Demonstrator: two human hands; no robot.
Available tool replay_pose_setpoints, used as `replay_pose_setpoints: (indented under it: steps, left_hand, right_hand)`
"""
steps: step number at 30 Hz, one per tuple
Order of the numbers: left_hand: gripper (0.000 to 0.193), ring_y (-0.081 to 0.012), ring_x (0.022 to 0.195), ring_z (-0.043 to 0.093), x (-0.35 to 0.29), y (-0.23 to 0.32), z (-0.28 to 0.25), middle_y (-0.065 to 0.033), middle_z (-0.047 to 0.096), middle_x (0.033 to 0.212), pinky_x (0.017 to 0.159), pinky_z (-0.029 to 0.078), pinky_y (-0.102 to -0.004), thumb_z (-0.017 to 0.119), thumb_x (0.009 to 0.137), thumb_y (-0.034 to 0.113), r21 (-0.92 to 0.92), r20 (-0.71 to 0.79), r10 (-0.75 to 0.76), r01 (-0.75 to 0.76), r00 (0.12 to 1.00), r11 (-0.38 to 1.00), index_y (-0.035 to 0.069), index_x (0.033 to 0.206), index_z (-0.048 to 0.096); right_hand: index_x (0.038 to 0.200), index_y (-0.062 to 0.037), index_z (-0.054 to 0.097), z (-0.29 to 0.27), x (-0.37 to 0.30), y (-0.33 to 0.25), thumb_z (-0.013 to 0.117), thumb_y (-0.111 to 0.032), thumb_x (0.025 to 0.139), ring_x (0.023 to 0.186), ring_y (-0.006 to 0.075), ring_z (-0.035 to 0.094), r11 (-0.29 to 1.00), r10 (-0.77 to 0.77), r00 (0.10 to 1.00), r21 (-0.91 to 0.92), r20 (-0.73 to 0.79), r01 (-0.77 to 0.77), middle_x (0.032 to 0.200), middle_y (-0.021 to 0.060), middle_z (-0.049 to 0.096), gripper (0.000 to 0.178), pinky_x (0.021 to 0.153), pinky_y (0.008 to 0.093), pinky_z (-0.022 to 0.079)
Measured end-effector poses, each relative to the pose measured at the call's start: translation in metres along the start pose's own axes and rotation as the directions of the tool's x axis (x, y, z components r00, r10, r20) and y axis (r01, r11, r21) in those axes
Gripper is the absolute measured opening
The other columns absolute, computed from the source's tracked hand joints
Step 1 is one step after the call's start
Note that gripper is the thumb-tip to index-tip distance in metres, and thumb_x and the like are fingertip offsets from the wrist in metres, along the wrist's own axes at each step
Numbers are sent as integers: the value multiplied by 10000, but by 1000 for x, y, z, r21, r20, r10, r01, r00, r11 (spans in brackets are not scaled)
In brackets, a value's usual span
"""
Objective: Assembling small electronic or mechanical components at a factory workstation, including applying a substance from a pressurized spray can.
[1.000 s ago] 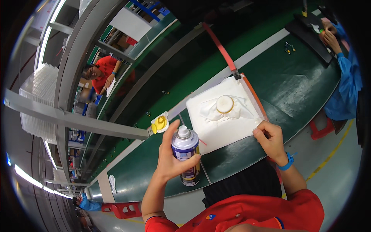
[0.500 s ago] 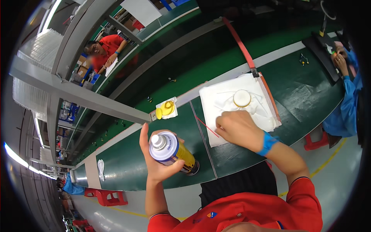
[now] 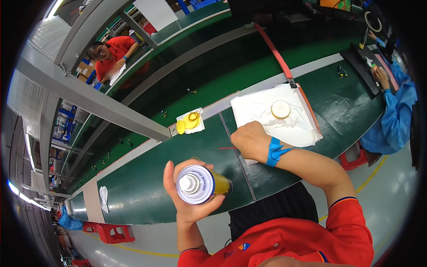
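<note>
My left hand (image 3: 189, 212) wraps round an aerosol spray can (image 3: 219, 183), yellow lower down, with a white top and a white nozzle (image 3: 189, 183) facing up. Between the closed fingers of my right hand (image 3: 251, 140) is a thin red straw (image 3: 226, 148). It points left, towards the can, with its tip apart from the nozzle. Beyond my right hand lies a stack of white cloths (image 3: 249, 107). A round, white-topped tub with a yellowish rim (image 3: 280, 109) rests on the crumpled upper cloth. My right fingertips are mostly hidden behind the hand.
Yellow round pieces (image 3: 192, 121) lie on a small white cloth by the grey post (image 3: 133, 118). An orange-red strip (image 3: 275, 51) crosses behind the cloths. A green conveyor with small parts runs beyond the bench (image 3: 147, 178). Co-workers sit across the conveyor and at right.
My right hand has moved left, away from the cloths and nearer the can. The straw has swung from slanting to nearly level. The can's top now faces me more directly.
</note>
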State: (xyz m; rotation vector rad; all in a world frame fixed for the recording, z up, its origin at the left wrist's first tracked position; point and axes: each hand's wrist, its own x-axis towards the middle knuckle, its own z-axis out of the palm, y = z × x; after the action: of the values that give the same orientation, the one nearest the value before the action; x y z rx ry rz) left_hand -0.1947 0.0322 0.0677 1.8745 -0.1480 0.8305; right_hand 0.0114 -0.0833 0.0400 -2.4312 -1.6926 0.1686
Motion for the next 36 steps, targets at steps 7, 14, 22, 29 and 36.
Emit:
replay_pose_setpoints:
  steps: [7, 14, 22, 29, 36]
  left_hand:
    - [1265, -336, 1134, 632, -8, -3, -5, -239, 542, 1284, 959, 521, -453, 906, 662, 44, -123, -15, -19, 17, 1000, 992, 100, 1602, 63]
    - [1266, -338, 1134, 628, -13, 3, -6, -249, 555, 1277, 958, 513, -455, 907, 671, 59, -77, -21, -12, 11, 1000, 997, 77, 1602, 49]
    - [1303, -312, 1090, 631, -15, 6, -9, -262, 559, 1270, 914, 531, -413, 906, 656, 72, -83, -10, -29, 28, 1000, 996, 98, 1615, 24]
    - [1351, -314, 1081, 621, -21, 1, -5, -265, 573, 1233, 905, 516, -409, 918, 618, 127, -187, -44, -41, 32, 998, 982, 117, 1622, 15]
    - [1366, -296, 1023, 610, -28, 5, -1, -235, 584, 1190, 863, 497, -382, 916, 572, 143, -173, -133, -82, 58, 988, 983, 156, 1626, 47]
  right_hand:
    - [728, -57, 716, -11, -2, 16, 709, -111, 681, 709, 337, 711, 993, -32, 999, 108, -43, 37, 713, 152, 700, 72, 657, 434, 561]
    - [1054, -11, 613, -76, -23, -31, 718, -23, 846, 829, 82, 648, -75, 21, 980, 977, -197, 198, 877, 41, 681, 233, 727, 234, 519]
    - [1007, -35, 581, -75, -47, -63, 737, -19, 870, 947, 182, 697, -359, 30, 968, 901, -248, 243, 944, 115, 703, 209, 871, 316, 555]
    - [961, -56, 572, -58, -44, -70, 752, -31, 867, 924, 175, 657, -311, 99, 911, 857, -401, 411, 950, 117, 698, 205, 871, 326, 524]
    - [966, -59, 595, -50, -42, -79, 771, -48, 861, 897, 166, 646, -171, 79, 884, 867, -462, 468, 918, 101, 705, 206, 819, 307, 487]
